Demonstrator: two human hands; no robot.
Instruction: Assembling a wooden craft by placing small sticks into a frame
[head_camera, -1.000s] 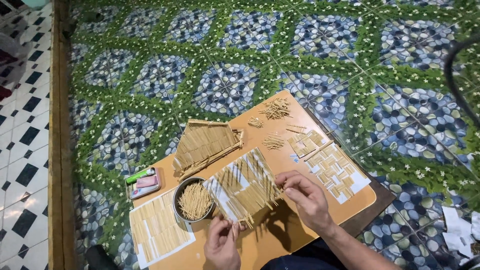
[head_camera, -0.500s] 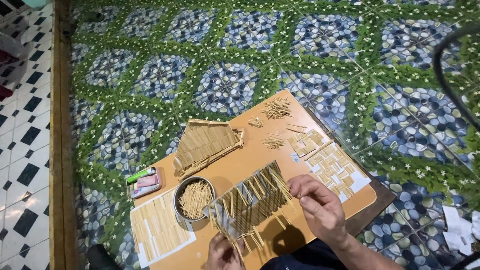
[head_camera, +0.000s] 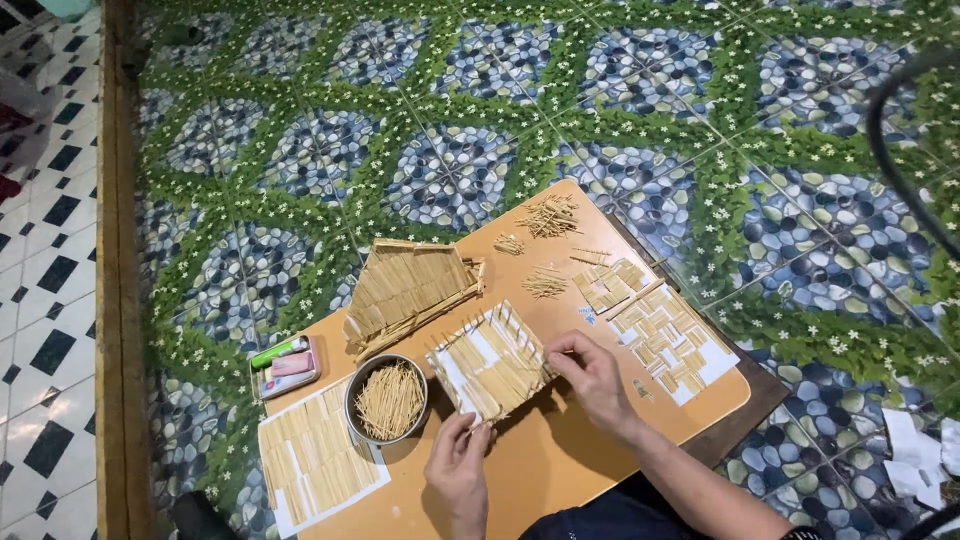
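You are seated at a low tan wooden desk (head_camera: 560, 470) set on a floor tiled in blue pebbles and green leaves (head_camera: 450, 120), and the largest piece on it is the finished pitched roof panel of glued pale sticks (head_camera: 410, 290) lying at the far left. In front of you, near the desk's middle, is the square wall panel of thin wooden sticks glued over white paper (head_camera: 492, 362), tipped up slightly off the surface; it looks very light, stiff along the sticks but brittle, and likely to crack or shed pieces if bent or squeezed. Take it by its edges only, never by the protruding stick ends. Your right hand (head_camera: 592, 378) has thumb and fingers pressed together on the panel's right edge, pinching it, while your left hand (head_camera: 458, 462) has its fingertips closed on the near lower corner. Just left of the panel stands a round metal tin of loose short sticks (head_camera: 388, 400), easy to knock over. Nearer you on the left lies a white sheet covered with stick rows (head_camera: 318, 462), and on the right a white sheet of small stick squares (head_camera: 668, 342).
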